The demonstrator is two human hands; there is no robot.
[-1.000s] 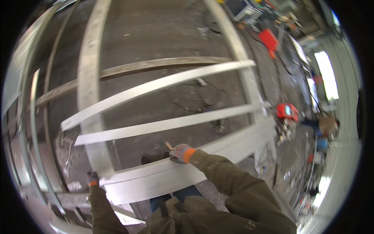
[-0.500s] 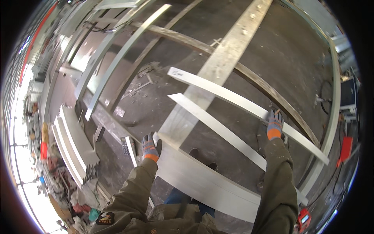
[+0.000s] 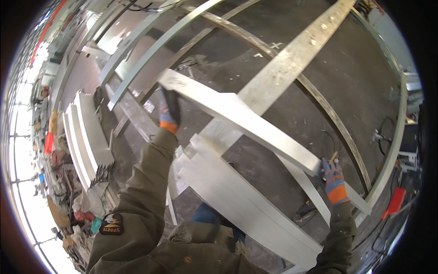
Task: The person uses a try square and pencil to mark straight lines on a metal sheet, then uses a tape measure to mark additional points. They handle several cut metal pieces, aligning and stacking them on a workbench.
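Note:
A long white metal bar [image 3: 246,121] with handwriting near its left end slants across the middle of the view. My left hand [image 3: 169,111], in a grey and orange glove and smeared by motion, is closed on its left end. At the other end, my gloved right hand [image 3: 335,181] has its fingers closed around the bar, and a thin tan stick [image 3: 333,157] shows by the fingertips. White bar shows beyond this hand; whether it is the same piece I cannot tell. Below lies a second white bar [image 3: 305,182], partly hidden. Wide pale metal panels [image 3: 246,196] lie closest to me.
A wide grey plank [image 3: 292,61] and a dark rail [image 3: 335,116] cross over the floor. Curved channels with toothed ends [image 3: 82,137] are stacked at left. A small tool [image 3: 305,212] lies on the floor. At right are a red object [image 3: 394,202] and cables.
My left hand has moved from the panel's edge to the inscribed bar end and raised it toward me. My right hand has shifted lower in the view. The view has turned.

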